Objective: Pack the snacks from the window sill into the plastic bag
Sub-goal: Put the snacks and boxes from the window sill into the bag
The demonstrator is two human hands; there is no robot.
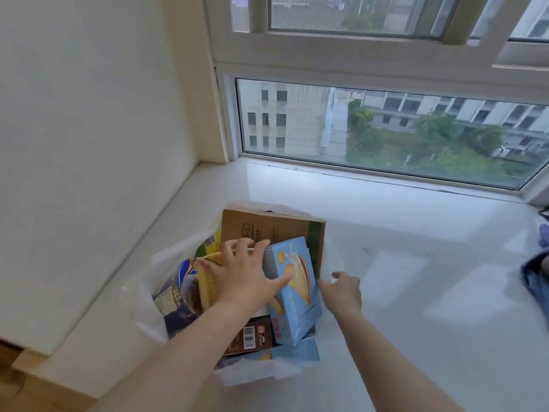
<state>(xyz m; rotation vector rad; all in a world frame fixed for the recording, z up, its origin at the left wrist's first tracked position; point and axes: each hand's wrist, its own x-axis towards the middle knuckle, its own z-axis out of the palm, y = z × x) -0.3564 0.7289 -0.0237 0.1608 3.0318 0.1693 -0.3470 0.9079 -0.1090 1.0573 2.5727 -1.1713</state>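
Observation:
A translucent white plastic bag (pixel 142 295) stands open on the white window sill (pixel 416 263), full of snacks. Inside it are a brown cardboard box (pixel 267 227), a light blue snack box (pixel 297 289), a dark blue packet (pixel 175 301), a yellow packet (pixel 205 281) and a dark red box (pixel 252 337). My left hand (pixel 240 272) lies spread over the blue box's top and the yellow packet, fingers apart, pressing down. My right hand (pixel 341 289) pinches the bag's right rim beside the blue box.
A wall (pixel 89 129) rises close on the left, and the window (pixel 386 129) runs along the back. Dark blue cloth (pixel 537 281) lies at the sill's right edge. A wooden floor corner (pixel 12 379) shows at the lower left.

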